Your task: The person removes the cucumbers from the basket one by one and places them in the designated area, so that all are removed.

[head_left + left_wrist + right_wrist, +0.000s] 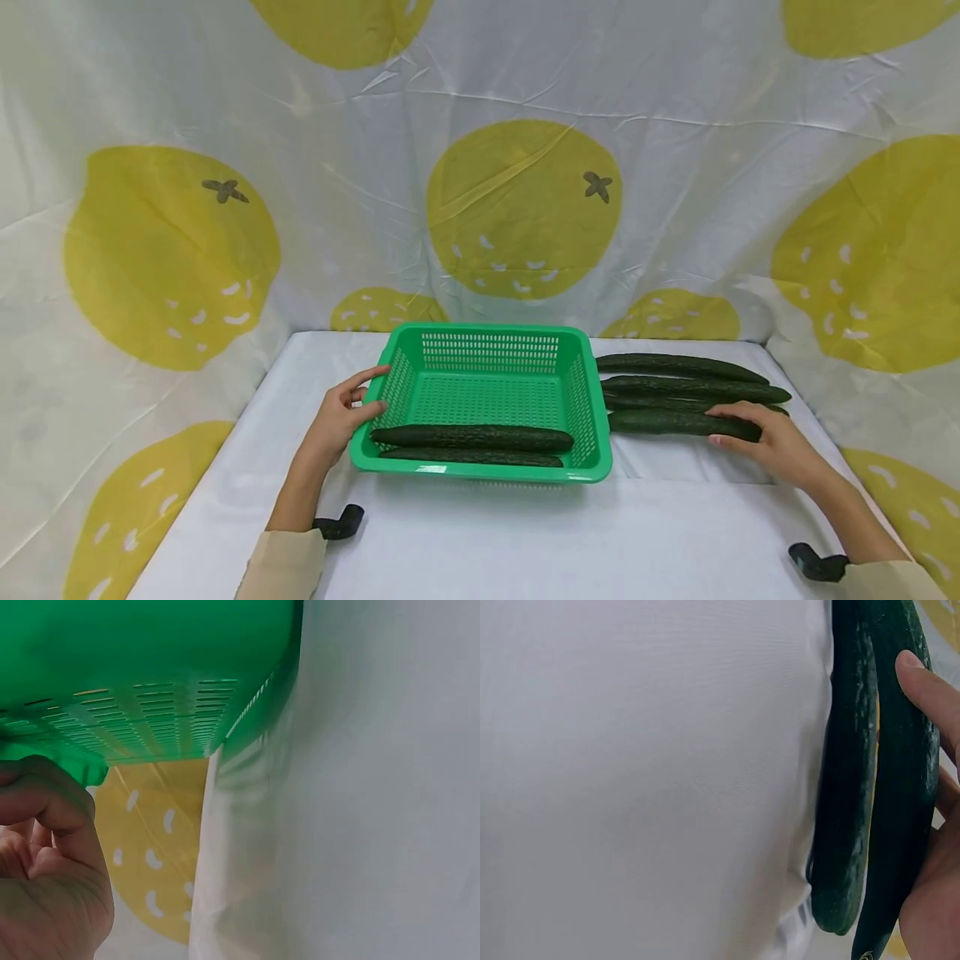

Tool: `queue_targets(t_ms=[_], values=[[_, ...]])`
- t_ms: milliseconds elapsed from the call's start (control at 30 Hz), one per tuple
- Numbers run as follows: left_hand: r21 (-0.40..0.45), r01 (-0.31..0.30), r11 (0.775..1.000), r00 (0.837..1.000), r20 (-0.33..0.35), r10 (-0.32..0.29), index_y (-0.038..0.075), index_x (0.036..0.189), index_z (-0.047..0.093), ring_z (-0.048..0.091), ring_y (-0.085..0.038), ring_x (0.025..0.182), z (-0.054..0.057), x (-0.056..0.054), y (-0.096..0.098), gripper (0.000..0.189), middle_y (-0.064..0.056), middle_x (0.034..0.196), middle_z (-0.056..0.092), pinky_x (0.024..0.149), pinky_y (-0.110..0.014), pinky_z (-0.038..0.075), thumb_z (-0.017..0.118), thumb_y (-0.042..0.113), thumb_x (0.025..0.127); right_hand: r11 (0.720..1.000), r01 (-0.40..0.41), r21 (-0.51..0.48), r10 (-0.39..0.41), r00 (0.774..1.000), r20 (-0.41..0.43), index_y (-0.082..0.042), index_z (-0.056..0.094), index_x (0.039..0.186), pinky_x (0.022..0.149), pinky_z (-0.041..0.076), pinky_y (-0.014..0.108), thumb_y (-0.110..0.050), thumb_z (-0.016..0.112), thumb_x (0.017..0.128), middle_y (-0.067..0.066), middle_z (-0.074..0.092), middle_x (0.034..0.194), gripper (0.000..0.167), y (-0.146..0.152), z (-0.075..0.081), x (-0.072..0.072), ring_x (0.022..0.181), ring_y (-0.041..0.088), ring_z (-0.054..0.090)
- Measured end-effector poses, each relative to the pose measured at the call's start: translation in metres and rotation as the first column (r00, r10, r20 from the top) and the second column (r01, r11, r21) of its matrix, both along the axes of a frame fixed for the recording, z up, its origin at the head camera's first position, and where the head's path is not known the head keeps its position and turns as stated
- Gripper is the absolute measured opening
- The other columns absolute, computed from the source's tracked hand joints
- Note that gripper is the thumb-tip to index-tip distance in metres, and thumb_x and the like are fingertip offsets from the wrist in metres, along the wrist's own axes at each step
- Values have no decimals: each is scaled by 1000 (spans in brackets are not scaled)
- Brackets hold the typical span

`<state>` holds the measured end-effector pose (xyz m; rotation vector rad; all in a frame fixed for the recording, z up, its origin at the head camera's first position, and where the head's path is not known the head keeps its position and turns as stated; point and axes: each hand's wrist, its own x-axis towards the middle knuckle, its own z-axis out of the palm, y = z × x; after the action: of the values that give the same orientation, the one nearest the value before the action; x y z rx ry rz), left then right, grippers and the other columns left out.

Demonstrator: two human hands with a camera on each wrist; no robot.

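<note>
A green plastic basket (480,333) with slotted walls stands on the white table, and two long dark cucumbers (472,437) lie side by side along its near wall. At its left rim, my left hand (337,421) grips with thumb and fingers; the left wrist view shows those fingers (52,799) curled beside the basket's underside (172,712). To the right of the basket several more cucumbers (682,364) lie in a row. My right hand (772,442) holds the right end of the nearest cucumber (900,780), its thumb on the skin; another cucumber (846,787) lies alongside.
White cloth covers the table (555,542). Behind and at both sides hangs a white curtain (360,208) printed with yellow lemons. A black wrist camera (341,522) sits on the left wrist and another wrist camera (816,562) on the right.
</note>
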<state>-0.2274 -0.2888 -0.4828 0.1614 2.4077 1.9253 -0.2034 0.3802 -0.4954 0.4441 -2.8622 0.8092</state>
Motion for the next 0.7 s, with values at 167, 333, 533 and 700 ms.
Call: queue_targets(t_ms=[167, 333, 533, 700], values=[[39, 36, 999, 998, 43, -37, 19, 154, 49, 72, -18, 91, 3, -1, -1, 63, -17, 114, 70, 75, -30, 61, 73, 15, 95, 1000, 10, -11, -10, 1000, 17, -28, 70, 127, 89, 45, 29, -39, 81, 87, 8, 68, 129, 43, 2, -5, -2, 116, -16, 41], [131, 90, 987, 990, 93, -102, 15, 158, 41, 73, -29, 106, 6, 1, -3, 68, -29, 133, 62, 82, -35, 62, 71, 16, 97, 1000, 6, 12, -6, 1000, -18, -27, 72, 126, 90, 48, 48, -38, 82, 87, 5, 68, 126, 42, 2, -9, -6, 116, 0, 51], [183, 102, 978, 988, 96, -121, 15, 159, 38, 73, -28, 109, 3, 1, -5, 69, -26, 136, 62, 85, -37, 62, 69, 14, 98, 998, -46, 43, 49, 997, -67, -18, 75, 121, 88, 46, 63, -29, 83, 87, 11, 64, 124, 36, -1, -10, -11, 117, 35, 53], [181, 102, 978, 989, 86, -119, 16, 159, 38, 74, -25, 104, 0, 0, -5, 67, -29, 134, 62, 83, -37, 63, 67, 11, 99, 997, -54, 56, 57, 996, -68, -15, 75, 118, 88, 45, 64, -26, 84, 86, 13, 63, 123, 34, -3, -9, -12, 116, 42, 54]])
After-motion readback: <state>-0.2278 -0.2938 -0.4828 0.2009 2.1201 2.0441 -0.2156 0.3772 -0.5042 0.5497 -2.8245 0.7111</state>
